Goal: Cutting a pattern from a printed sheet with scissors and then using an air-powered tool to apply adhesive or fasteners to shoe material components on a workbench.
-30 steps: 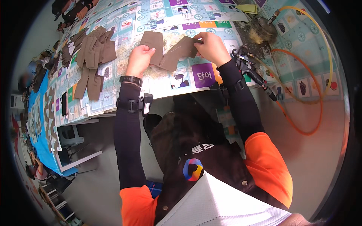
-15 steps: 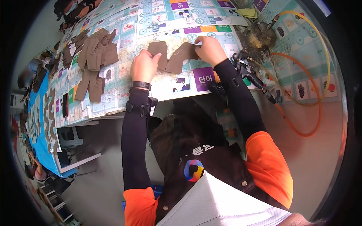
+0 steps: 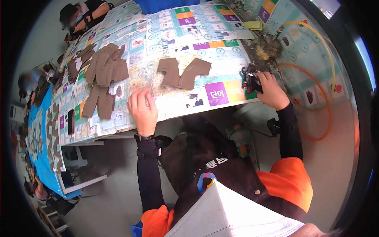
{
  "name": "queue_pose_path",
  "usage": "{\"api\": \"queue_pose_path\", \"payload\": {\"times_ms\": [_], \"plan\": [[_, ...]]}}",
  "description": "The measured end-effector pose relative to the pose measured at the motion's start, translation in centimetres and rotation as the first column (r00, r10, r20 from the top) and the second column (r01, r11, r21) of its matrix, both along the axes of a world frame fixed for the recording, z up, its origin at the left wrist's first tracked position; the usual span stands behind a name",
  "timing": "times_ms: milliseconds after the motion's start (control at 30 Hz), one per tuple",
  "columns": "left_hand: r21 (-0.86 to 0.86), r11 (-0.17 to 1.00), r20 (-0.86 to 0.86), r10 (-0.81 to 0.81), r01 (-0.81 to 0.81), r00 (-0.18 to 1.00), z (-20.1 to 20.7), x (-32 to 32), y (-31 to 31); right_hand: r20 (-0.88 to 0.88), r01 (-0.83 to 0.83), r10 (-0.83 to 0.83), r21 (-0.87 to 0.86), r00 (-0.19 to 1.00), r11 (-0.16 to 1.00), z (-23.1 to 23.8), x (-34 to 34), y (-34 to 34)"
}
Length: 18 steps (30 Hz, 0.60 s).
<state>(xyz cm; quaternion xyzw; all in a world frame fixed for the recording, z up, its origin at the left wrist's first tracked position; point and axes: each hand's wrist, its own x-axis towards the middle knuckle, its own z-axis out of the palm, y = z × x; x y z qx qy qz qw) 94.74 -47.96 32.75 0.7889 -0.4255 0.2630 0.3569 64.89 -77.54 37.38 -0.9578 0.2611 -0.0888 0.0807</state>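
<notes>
A brown, roughly W-shaped cut piece of fabric [image 3: 182, 75] lies flat on the printed table cover, just beyond its near edge. My left hand [image 3: 143, 110] hovers at that edge, lower left of the piece. Its fingers are loosely bent, and nothing shows in them. Far to the right of the fabric, my right hand [image 3: 272, 91] is closed round a black spray gun [image 3: 252, 80] on the table. The palm hides part of its handle.
A pile of brown fabric pieces [image 3: 104, 71] lies left, with a dark phone [image 3: 70, 121] beside it. Yellow [image 3: 333, 63] and orange [image 3: 327, 106] hoses loop at right. A blue bin [image 3: 166, 4] stands at the far edge. A co-worker [image 3: 81, 17] sits far left.
Both hands have let go of the brown fabric piece, now lying flat. My right hand has moved right onto the spray gun; my left has drawn back nearer. A blue bin has come into view.
</notes>
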Motion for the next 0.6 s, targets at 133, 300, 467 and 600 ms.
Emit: {"api": "queue_pose_path", "payload": {"times_ms": [133,300,467,600], "plan": [[-0.070,0.997,0.028,0.027,-0.025,0.999,-1.2,0.3,0.6,-0.114,0.021,-0.022,-0.009,0.993,1.000,-1.6,1.0,-0.8],[-0.180,0.983,-0.097,0.007,-0.024,0.995,-2.1,0.6,0.4,-0.222,-0.025,0.002,-0.098,0.975,0.995,-2.3,0.6,-1.8],[-0.182,0.982,-0.118,0.024,-0.046,0.993,-2.5,0.4,0.6,-0.211,-0.014,0.013,-0.003,0.977,1.000,-2.2,0.9,-2.0],[-0.164,0.985,-0.087,0.037,-0.051,0.995,-2.6,0.7,0.1,-0.227,-0.088,0.051,-0.159,0.973,0.983,-3.5,1.4,-2.2]]}}
